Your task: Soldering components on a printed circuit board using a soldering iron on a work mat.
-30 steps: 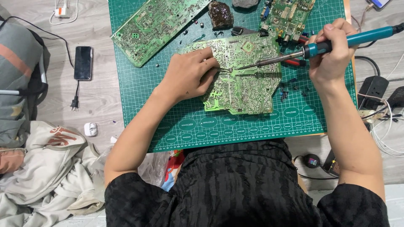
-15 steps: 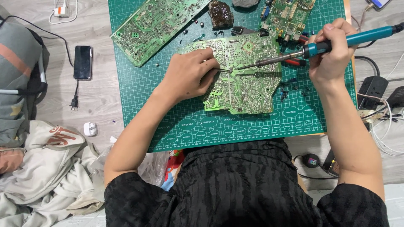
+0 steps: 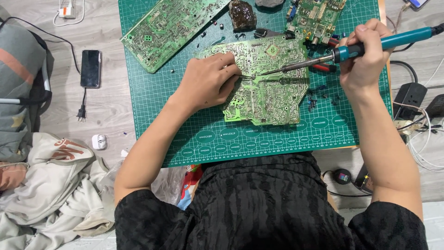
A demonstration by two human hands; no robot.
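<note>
A light green circuit board (image 3: 268,95) lies solder side up on a green cutting mat (image 3: 208,134). My left hand (image 3: 206,81) rests on the board's left part and pinches thin metal tweezers (image 3: 246,76), whose tips point right. My right hand (image 3: 365,55) grips a soldering iron (image 3: 370,46) with a blue handle. Its metal tip (image 3: 263,73) comes down onto the board right beside the tweezer tips.
Two more circuit boards (image 3: 166,28) (image 3: 317,16) and a dark brown lump (image 3: 242,15) lie at the mat's far side. Small loose parts (image 3: 317,97) are scattered right of the board. A phone (image 3: 90,68), a bag (image 3: 21,78), clothes (image 3: 51,185) and cables with power strips (image 3: 416,102) surround the mat.
</note>
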